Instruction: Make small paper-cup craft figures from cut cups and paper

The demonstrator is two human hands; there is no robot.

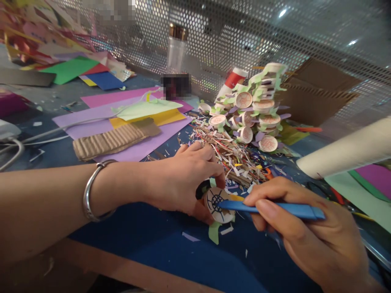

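Observation:
My left hand, with a silver bangle on the wrist, grips a small round paper craft piece from its left side. Dark lines form a shell-like pattern on the pale face, and light green paper flaps stick out from its edge. A blue marker pen is pinched between the thumb and fingers of my right hand. Its tip touches the patterned face. Behind my hands stands a pile of similar round pieces with orange-brown patterns and green or purple flaps.
Paper scraps lie heaped beyond my hands. Corrugated cardboard rests on purple paper at left. A clear bottle stands by the perforated metal screen. A white tube and flattened brown cardboard are at right.

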